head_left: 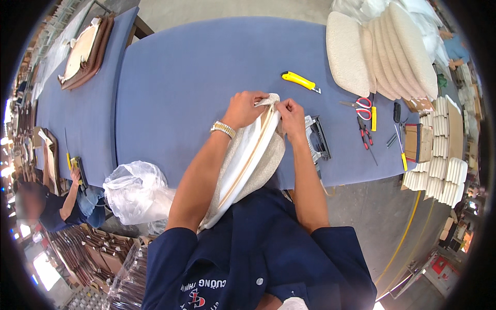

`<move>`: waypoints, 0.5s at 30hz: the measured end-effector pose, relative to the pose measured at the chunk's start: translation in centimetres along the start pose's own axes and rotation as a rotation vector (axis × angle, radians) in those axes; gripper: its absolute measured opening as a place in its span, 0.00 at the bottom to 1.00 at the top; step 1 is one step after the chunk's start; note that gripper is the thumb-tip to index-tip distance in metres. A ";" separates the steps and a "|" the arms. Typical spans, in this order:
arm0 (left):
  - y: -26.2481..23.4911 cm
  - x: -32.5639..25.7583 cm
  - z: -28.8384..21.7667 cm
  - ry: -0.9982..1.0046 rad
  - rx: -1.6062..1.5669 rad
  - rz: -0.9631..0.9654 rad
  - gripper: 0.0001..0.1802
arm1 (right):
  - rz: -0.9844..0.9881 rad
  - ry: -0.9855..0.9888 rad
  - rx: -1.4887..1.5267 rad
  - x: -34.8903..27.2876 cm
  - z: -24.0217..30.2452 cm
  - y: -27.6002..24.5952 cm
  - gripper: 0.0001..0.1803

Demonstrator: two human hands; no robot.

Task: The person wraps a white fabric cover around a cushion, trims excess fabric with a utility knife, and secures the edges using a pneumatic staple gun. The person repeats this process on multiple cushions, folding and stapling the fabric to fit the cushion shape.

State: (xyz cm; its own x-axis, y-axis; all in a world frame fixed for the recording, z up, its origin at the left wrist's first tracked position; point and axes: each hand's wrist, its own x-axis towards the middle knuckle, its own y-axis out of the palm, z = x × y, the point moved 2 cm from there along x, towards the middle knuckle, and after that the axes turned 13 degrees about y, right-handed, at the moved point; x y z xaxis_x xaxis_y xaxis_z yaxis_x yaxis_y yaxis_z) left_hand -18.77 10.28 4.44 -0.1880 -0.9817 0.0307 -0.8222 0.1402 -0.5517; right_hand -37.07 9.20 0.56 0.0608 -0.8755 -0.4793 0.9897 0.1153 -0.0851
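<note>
On the blue desk (206,67): seat cushion (248,160) propped on edge, long axis slanting from belly up toward far right. Left hand (243,108), right hand (292,118), each grip pinching fabric at top end. Staple gun (316,138) beside right.

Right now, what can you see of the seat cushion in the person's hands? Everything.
The seat cushion is a flat, rounded pad with a beige, nubby fabric cover pulled over a white inner layer and a tan edge strip. It stands on edge, tilted, its lower end against the person's dark blue shirt and its upper end over the blue table. The left hand and right hand both pinch the cover at its top edge.
</note>
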 end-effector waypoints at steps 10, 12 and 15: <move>0.0 -0.2 -0.2 -0.014 0.043 -0.021 0.22 | 0.037 -0.006 0.008 0.2 -0.1 0.0 0.09; 0.6 -0.1 -0.7 0.002 0.067 -0.018 0.22 | 0.035 0.030 0.020 0.1 -0.4 -0.7 0.09; 1.3 0.2 -1.4 0.001 0.091 0.014 0.22 | 0.036 0.066 0.059 -0.2 -0.8 -1.5 0.10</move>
State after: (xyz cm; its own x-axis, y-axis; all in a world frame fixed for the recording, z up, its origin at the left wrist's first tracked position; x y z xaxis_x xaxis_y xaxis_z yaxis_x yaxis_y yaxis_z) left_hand -20.62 10.49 4.94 -0.1998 -0.9796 0.0228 -0.7674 0.1420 -0.6252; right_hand -38.63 9.63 0.06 0.0896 -0.8385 -0.5375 0.9930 0.1167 -0.0165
